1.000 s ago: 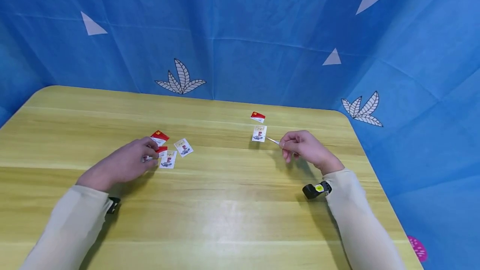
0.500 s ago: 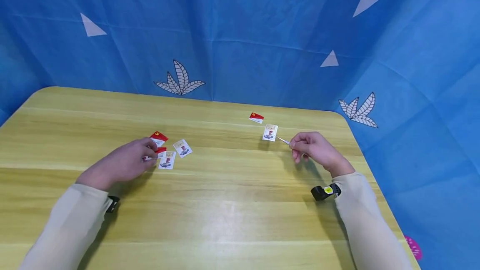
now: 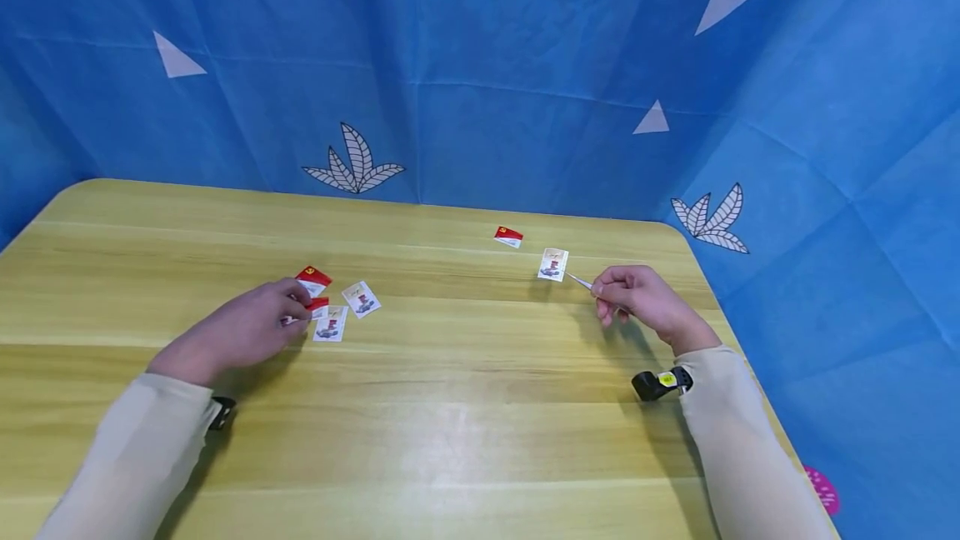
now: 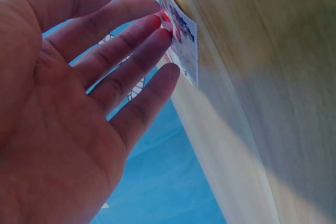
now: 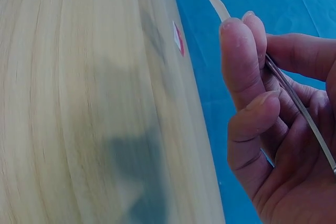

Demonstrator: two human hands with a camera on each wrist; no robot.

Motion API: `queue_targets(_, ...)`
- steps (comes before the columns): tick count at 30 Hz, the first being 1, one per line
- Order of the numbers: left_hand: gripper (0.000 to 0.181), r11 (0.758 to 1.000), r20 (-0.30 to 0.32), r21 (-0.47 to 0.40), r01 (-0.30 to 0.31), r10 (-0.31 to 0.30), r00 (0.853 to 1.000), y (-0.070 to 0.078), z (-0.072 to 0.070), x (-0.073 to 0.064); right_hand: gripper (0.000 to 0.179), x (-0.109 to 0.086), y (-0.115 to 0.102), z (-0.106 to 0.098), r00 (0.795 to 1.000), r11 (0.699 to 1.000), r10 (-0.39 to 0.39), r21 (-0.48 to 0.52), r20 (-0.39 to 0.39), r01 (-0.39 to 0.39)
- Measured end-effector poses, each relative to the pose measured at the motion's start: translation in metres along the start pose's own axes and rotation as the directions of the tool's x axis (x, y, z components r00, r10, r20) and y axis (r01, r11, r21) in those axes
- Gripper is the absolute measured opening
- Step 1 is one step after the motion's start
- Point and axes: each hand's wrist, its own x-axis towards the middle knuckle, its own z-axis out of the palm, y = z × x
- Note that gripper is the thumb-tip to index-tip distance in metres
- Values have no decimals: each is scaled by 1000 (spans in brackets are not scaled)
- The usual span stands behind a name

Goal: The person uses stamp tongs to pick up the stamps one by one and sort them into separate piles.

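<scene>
My right hand pinches slim metal tweezers between thumb and fingers. At their tip in the head view hangs a pale printed postage stamp, raised over the table with its shadow below. At left, my left hand reaches palm down over a loose group of stamps. Its extended fingertips are right at a perforated-edged stamp in the left wrist view. Around those fingers lie a red-and-white stamp, a second red one and two pale ones, one nearer and one farther right.
A single red-and-white stamp lies near the table's back edge, left of the raised stamp. The wooden table ends at a blue patterned cloth behind and to the right. Each wrist wears a black strap.
My right hand has moved to the right, carrying the tweezers and the pale stamp away from the single red stamp. The left hand stays at the group; the head view has shifted slightly.
</scene>
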Motion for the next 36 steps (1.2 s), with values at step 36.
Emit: queue_targets(36,20,998,-14,-14,60,-60,998,6,5,-2,28,-11,27,-32,998,999,37,-7,-44,-37)
